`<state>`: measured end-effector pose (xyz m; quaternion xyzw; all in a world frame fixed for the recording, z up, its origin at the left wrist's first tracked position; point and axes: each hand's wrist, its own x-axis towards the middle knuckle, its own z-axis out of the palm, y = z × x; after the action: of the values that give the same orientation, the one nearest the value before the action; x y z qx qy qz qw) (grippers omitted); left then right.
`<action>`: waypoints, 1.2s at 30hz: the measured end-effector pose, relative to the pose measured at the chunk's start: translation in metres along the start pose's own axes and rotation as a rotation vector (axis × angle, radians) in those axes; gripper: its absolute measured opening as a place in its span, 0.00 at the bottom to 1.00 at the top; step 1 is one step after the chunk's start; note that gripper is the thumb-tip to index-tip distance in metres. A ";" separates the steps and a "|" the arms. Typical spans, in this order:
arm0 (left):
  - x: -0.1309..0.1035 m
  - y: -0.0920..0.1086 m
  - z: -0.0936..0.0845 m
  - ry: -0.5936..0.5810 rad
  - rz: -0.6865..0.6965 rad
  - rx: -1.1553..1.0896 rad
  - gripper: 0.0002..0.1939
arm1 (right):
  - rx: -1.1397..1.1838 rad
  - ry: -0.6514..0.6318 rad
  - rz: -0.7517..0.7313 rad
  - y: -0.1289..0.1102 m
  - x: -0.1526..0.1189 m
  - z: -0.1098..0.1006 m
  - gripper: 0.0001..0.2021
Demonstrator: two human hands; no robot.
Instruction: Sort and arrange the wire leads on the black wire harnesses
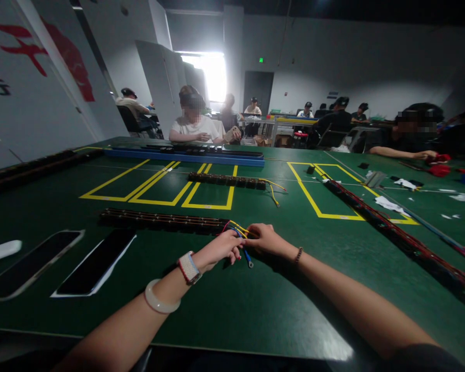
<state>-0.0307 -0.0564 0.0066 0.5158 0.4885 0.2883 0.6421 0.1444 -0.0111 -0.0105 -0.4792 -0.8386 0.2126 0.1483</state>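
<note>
A long black strip point(163, 219) with thin copper-coloured lines lies on the green table point(290, 310). Yellow, blue and red wires come out of its right end. My left hand point(223, 247) is closed on the wires near that end, its fingertips almost meeting those of my right hand. Pinched fingers of my right hand point(264, 240) are on the yellow wires point(238, 226). Below the hands a blue wire point(248, 257) ends in a ring lug. Which wire sits in which fingers is partly hidden.
Behind lies a shorter black strip point(227, 180) with yellow leads, then a blue tray point(186, 156). A strip with red wires point(395, 232) runs along the right. Two dark phone-like slabs point(96, 263) lie at left. Several people sit beyond the table.
</note>
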 end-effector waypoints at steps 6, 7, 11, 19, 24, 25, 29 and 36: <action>0.004 -0.004 0.000 0.050 0.031 -0.070 0.04 | -0.029 -0.004 0.005 -0.008 -0.003 0.004 0.16; 0.004 -0.004 0.000 0.055 0.041 -0.070 0.05 | -0.001 -0.014 0.014 -0.008 -0.003 0.004 0.15; 0.003 -0.006 0.000 0.029 0.044 -0.144 0.07 | 0.078 -0.049 -0.017 -0.008 -0.005 0.000 0.10; 0.004 -0.013 0.008 -0.052 0.027 -0.331 0.09 | -0.482 0.092 -0.202 -0.031 -0.019 -0.009 0.07; 0.005 -0.016 0.010 -0.034 0.027 -0.368 0.10 | -0.740 0.123 -0.329 -0.038 -0.026 0.003 0.07; 0.006 -0.017 0.010 -0.041 0.026 -0.375 0.10 | -0.782 0.134 -0.354 -0.038 -0.027 0.006 0.08; 0.010 -0.021 0.010 -0.043 0.047 -0.388 0.13 | -0.894 0.161 -0.438 -0.039 -0.031 0.017 0.11; 0.008 -0.020 0.010 0.066 0.020 -0.204 0.18 | -0.715 0.144 -0.314 -0.052 -0.039 0.011 0.10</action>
<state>-0.0209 -0.0592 -0.0152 0.4428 0.4723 0.3594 0.6721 0.1204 -0.0710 0.0041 -0.3802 -0.9103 -0.1520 0.0612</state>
